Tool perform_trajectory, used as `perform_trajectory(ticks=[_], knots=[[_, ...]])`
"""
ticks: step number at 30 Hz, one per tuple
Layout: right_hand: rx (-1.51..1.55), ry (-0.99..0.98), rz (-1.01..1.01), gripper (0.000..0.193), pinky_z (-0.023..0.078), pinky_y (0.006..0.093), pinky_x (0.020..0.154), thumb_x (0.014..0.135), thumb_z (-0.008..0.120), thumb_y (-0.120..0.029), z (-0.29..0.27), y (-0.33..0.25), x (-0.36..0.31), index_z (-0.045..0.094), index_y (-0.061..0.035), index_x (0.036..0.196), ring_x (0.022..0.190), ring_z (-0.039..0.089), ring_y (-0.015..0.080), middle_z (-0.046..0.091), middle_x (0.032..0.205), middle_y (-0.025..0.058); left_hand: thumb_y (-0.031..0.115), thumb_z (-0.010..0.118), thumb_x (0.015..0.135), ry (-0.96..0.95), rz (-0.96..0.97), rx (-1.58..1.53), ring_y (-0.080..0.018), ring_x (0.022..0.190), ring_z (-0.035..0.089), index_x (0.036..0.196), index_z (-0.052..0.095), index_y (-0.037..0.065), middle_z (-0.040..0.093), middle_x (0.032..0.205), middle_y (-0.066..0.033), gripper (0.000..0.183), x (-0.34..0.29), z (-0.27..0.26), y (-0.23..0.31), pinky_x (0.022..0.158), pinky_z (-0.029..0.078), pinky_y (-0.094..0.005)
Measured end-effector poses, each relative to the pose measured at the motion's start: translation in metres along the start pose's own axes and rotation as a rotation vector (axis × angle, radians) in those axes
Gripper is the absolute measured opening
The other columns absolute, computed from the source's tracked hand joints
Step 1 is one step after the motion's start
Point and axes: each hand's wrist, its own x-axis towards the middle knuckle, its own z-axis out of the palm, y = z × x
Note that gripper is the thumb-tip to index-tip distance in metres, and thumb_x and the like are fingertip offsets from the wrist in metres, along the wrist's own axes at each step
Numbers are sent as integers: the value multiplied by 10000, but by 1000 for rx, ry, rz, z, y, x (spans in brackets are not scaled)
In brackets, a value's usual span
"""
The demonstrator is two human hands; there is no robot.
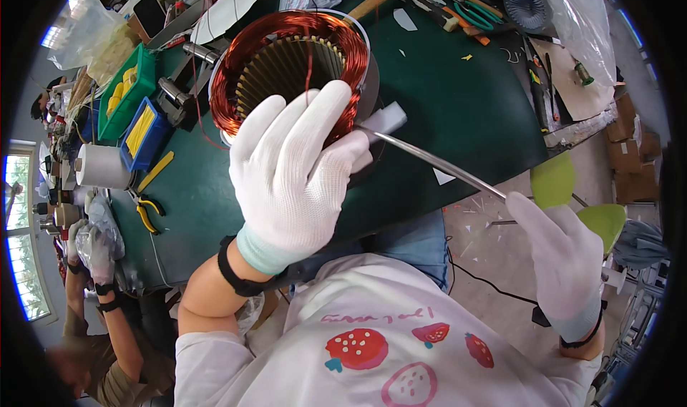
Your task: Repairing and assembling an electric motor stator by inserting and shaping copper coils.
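- The gloved left hand (293,167) lies over the near rim of one copper-wound stator (286,67), fingers extended upward and close together, thumb out to the right; whether it grips cannot be told.
- The gloved right hand (562,257), well apart from the left, is closed around the lower end of one metal rod (440,162).
- The rod's long axis slants from the right hand up and leftward; its far tip meets the stator's edge beside the left thumb, the exact contact hidden.
- The stator stands just beyond the left hand, its round mouth facing up toward the head, slotted bore visible inside the ring of red-brown wire.
- One whitish block (388,119) pokes out just right of the left thumb, its length slanting up and rightward.
- Left of the left hand, on the green table (458,85), lie one pair of yellow-handled pliers (149,214) and one yellow strip (156,171).
- Farther left, one blue bin (152,144) holds thin yellow strips; next to it stands one white thread spool (105,166).
- Beyond the blue bin, one green bin (145,78) holds yellow pieces, too overlapped to count.
- Far beyond both hands, up and right, lie one pair of teal-handled scissors (478,15) and one dark ribbed disc (527,5).
- Far left of the left hand, a co-worker's two gloved hands (102,260) are near clear plastic.
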Motion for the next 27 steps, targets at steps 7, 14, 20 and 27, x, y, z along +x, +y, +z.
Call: perform_trajectory(ticks=[7, 14, 20, 27], knots=[[57, -114, 56, 516, 481, 352, 553, 847, 611, -6, 3, -1, 16, 694, -132, 1340, 618, 612, 273, 593, 754, 103, 54, 641, 932, 95, -369, -437, -224, 831, 666, 1027, 728, 34, 719, 1026, -123, 130, 47, -39, -72, 812, 547, -354], [244, -66, -8, 439, 513, 330, 632, 915, 529, -45, 44, 35, 12, 687, -47, 1324, 662, 631, 236, 629, 769, 90, 188, 661, 990, -427, -27, -657, -210, 751, 733, 1001, 742, 58, 760, 836, -87, 153, 98, 37, -135, 705, 530, -270], [326, -248, 77, 455, 504, 294, 650, 888, 525, 36, 21, 9, 60, 666, 26, 1320, 682, 620, 182, 635, 787, 97, 107, 662, 982, -505, -210, -846, -145, 829, 661, 1008, 652, -8, 674, 840, -72, 118, 82, 43, -137, 775, 526, -292], [223, -402, -201, 133, 553, 394, 592, 914, 609, -36, 51, -2, 117, 622, 3, 1040, 658, 686, 316, 684, 799, 139, 106, 689, 933, -443, -242, -797, -278, 819, 697, 1025, 652, 26, 698, 876, -133, 128, 76, 34, -132, 767, 546, -353]])
